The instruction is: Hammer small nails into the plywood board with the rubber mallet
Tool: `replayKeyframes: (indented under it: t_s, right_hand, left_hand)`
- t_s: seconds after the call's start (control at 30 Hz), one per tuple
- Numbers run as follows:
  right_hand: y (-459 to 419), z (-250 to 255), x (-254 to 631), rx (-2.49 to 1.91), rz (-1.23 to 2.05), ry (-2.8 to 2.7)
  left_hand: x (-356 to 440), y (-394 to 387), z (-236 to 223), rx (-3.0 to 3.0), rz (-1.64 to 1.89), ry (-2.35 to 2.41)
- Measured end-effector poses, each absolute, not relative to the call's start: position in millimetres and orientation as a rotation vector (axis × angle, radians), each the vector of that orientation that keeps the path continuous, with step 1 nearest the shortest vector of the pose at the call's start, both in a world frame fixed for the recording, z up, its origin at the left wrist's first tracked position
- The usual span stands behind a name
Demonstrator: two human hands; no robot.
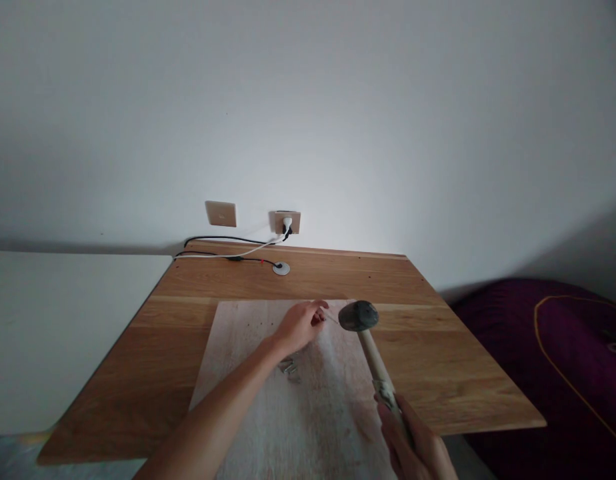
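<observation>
My right hand (pixel 408 433) is wrapped round the pale handle of a rubber mallet (pixel 378 363). Its dark head (pixel 358 315) hangs just to the right of my left hand (pixel 302 325). The fingers of my left hand pinch a thin, pale, nail-like pin (pixel 331 316) that points toward the mallet head; whether the two touch I cannot tell. Below my left wrist, several small metal pieces (pixel 289 366), which look like nails, lie on a whitish wooden board (pixel 268 427). A few small dark spots mark the board's upper left part.
The board rests on a brown wooden tabletop (pixel 438 360). Toward the back, cords (pixel 248 252) run to a wall socket (pixel 288 222) and a round cable grommet (pixel 281 268). A white surface (pixel 63 333) adjoins on the left. A purple beanbag-like thing (pixel 553 353) sits at right.
</observation>
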State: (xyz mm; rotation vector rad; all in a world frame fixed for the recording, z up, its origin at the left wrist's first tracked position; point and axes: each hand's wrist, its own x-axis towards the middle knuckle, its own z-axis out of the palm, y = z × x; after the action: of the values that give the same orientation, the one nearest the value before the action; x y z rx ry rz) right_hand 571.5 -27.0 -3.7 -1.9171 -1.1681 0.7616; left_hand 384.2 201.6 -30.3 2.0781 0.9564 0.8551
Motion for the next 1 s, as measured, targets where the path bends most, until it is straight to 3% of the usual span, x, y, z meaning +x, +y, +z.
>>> replayKeyframes:
  t_s: [0.6, 1.0]
  right_hand:
    - [-14, 3, 549, -1.809, 0.853, -1.241]
    - [-15, 1, 549, -1.814, 0.749, -1.289]
  left_hand:
    - [385, 202, -33, 2.049, 0.867, 0.966]
    - [384, 203, -31, 2.037, 0.863, 0.935]
